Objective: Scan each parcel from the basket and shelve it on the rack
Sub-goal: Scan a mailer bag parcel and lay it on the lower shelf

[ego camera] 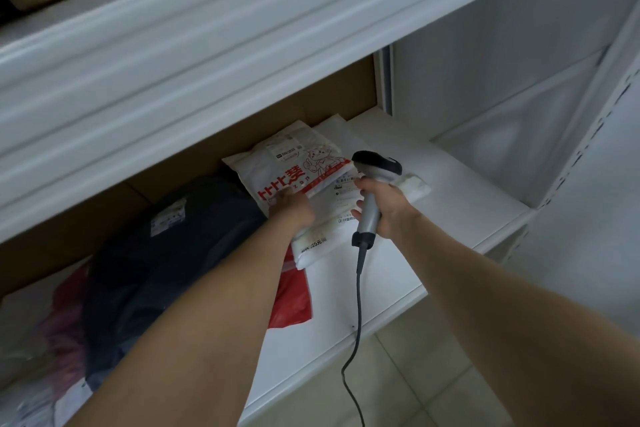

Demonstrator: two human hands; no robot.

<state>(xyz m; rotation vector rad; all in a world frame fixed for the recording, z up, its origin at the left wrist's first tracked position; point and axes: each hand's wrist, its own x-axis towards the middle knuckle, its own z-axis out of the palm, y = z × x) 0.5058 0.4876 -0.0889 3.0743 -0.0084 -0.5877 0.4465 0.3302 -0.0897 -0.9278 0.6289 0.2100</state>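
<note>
A white parcel bag (341, 204) with a shipping label lies on the white rack shelf (398, 274), partly on top of another white parcel with red print (294, 166). My left hand (292, 208) rests on the two bags with its fingers over their edges. My right hand (384, 208) grips the grey handle of a corded barcode scanner (375, 166), whose dark head points down at the label. The basket is out of view.
A large dark parcel (166, 253) fills the shelf's left side, with a red bag (291, 298) and pink bags (62, 326) beside it. Brown cardboard (259, 121) backs the shelf. An upper shelf edge (207, 62) overhangs. Tiled floor (433, 374) lies below right.
</note>
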